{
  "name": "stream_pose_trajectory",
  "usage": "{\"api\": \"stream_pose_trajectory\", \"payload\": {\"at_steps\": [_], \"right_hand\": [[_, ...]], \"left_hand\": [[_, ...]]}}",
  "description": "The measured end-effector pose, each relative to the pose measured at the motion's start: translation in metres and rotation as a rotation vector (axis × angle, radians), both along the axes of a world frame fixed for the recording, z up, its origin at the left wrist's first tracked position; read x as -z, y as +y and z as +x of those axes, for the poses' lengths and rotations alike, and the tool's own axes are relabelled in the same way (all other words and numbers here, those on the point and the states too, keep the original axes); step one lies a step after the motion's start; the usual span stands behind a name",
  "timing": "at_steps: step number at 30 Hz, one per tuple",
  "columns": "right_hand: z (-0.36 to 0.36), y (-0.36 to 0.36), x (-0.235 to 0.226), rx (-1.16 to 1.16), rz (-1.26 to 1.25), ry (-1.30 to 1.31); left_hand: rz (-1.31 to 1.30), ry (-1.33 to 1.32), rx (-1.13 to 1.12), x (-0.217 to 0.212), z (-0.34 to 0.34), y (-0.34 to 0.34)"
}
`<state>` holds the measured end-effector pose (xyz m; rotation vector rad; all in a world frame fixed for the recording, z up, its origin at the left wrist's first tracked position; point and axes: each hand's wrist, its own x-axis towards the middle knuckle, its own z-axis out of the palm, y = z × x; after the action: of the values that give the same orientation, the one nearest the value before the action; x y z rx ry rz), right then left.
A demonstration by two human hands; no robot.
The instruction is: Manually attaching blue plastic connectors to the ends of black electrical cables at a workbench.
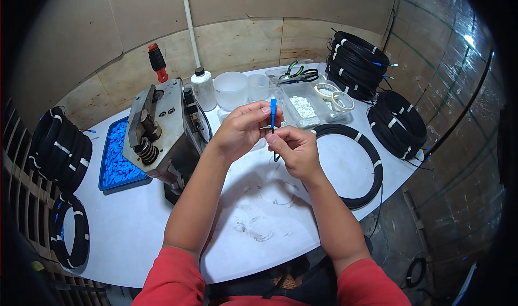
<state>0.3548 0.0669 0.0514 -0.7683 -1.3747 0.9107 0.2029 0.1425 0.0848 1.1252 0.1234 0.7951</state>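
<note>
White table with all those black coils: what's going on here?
A person in red sleeves is working with both bare hands. The left hand holds a small blue connector upright between thumb and fingers, while the right hand pinches the black cable just below it. A tied black coil lies on the table beside the right hand, and a metal machine stands to the person's left, untouched.

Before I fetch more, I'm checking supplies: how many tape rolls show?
2: one roll right of the white pieces, another roll overlapping it in view, further right. Others may be hidden.
</note>
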Motion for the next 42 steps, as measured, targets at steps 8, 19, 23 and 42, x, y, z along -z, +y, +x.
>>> {"api": "stream_pose_trajectory", "payload": {"at_steps": [8,19,23,42], "right_hand": [[0.0007,-0.0002,-0.0011,0.004,0.011,-0.008],[-0.0020,0.0024,0.0015,0.038,0.047,0.103],[-0.0026,0.0025,0.0017,0.045,0.050,0.089],[0.0028,0.0045,0.0031,0.027,-0.007,0.052]], "left_hand": [[-0.023,-0.029,-0.023,-0.0028,0.0019,-0.0030],[-0.031,-0.098,-0.034,-0.0016,0.0038,-0.0045],[0.004,-0.081,-0.024,-0.0024,0.0030,-0.0033],[0.002,-0.008,-0.034,0.0001,0.0030,-0.0006]]}}
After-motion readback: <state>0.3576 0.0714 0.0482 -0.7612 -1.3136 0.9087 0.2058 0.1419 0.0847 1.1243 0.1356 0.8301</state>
